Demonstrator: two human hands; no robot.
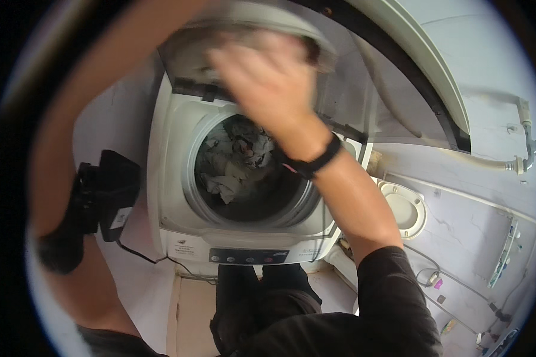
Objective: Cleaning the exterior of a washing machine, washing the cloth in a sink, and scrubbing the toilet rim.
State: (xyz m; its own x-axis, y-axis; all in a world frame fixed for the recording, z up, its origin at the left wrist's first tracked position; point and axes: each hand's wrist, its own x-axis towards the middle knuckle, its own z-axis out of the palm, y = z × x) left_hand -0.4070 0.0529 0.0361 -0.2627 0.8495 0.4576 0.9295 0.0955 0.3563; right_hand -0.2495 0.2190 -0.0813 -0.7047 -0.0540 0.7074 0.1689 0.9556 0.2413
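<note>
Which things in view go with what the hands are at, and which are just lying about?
In play:
washing machine
its raised see-through lid
crumpled cloth items in the drum
right hand, blurred
pale round-edged thing by that hand, too blurred to name

Just around:
white toilet
wall pipe fitting
small pink item

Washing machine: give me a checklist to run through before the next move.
1. Lid raised: ok, it stands open.
2. Laundry inside the tub: ok, heaped mostly toward the back and left.
3. Right hand grip: cannot tell; it is blurred in front of a pale rounded shape near the machine's back edge.
4. Left hand in sight: not ok; the forearm runs out of the top of the picture.
5. Cable clear of the tub opening: ok, it runs down outside, at the left.
</note>
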